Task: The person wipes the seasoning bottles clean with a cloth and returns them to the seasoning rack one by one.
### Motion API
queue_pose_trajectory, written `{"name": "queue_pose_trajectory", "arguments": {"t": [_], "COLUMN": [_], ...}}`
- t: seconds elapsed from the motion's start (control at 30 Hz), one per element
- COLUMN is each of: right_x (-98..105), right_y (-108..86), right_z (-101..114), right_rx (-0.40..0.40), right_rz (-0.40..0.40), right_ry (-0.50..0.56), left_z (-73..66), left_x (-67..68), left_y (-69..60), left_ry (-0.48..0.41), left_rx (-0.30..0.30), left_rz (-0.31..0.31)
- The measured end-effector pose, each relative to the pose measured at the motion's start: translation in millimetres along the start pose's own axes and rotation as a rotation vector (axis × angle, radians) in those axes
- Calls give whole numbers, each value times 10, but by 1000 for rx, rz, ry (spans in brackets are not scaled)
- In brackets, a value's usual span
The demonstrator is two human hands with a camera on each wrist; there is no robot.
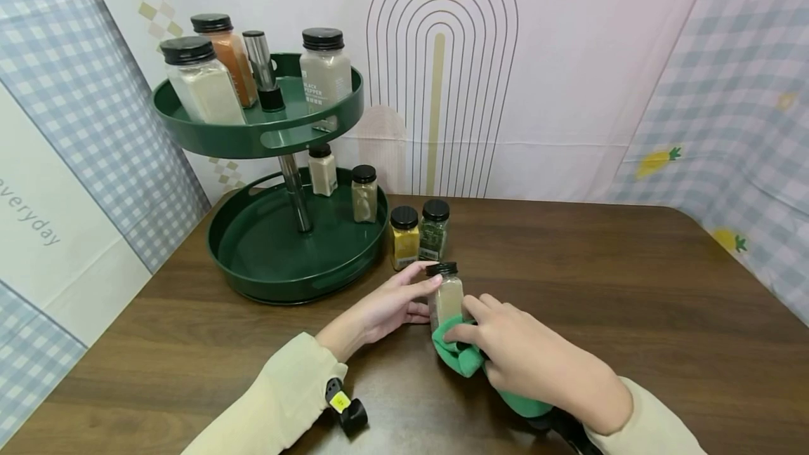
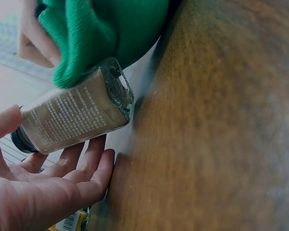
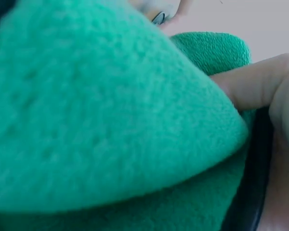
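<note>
My left hand [image 1: 393,304] holds a square glass spice jar [image 1: 447,298] near its black lid, thumb on one side and fingers behind it. Pale beige powder fills this jar, and white printed text covers the side seen in the left wrist view [image 2: 70,118]. A green cloth [image 1: 460,357] is bunched in my right hand [image 1: 521,346], whose fingers press it against the jar's lower part. In the right wrist view the cloth [image 3: 106,110] fills most of the picture and hides the jar. Whether the jar's base touches the table cannot be told.
A two-tier dark green turntable rack [image 1: 278,291] stands at the left, with several black-lidded jars on its tiers and a silver-and-black cylinder [image 1: 262,69] on top. Beside it on the wooden table [image 1: 607,265] stand a yellow spice jar [image 1: 404,239] and a green herb jar [image 1: 434,234].
</note>
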State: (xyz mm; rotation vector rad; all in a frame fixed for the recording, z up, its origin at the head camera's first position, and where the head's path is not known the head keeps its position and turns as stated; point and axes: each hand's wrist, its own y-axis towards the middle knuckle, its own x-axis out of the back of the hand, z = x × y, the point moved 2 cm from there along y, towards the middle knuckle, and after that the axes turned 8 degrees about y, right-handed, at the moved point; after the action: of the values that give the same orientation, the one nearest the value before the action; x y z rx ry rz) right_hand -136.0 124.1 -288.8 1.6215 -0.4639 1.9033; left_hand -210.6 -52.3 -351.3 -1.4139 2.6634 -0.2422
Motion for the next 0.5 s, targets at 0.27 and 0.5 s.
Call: {"name": "queue_pose_trajectory", "arguments": {"t": [0.27,0.5], "right_x": [-98,-105], "right_y": [4,2], "right_z": [-10,-24], "right_rx": [-33,-49], "right_rz": [162,238], "right_ry": [91,128], "left_z": [-16,17], "left_x": [-3,0], "left_y": [-4,21], "left_ry": [24,12], "left_rx": [-6,-7], "left_rz": [-14,-35]}}
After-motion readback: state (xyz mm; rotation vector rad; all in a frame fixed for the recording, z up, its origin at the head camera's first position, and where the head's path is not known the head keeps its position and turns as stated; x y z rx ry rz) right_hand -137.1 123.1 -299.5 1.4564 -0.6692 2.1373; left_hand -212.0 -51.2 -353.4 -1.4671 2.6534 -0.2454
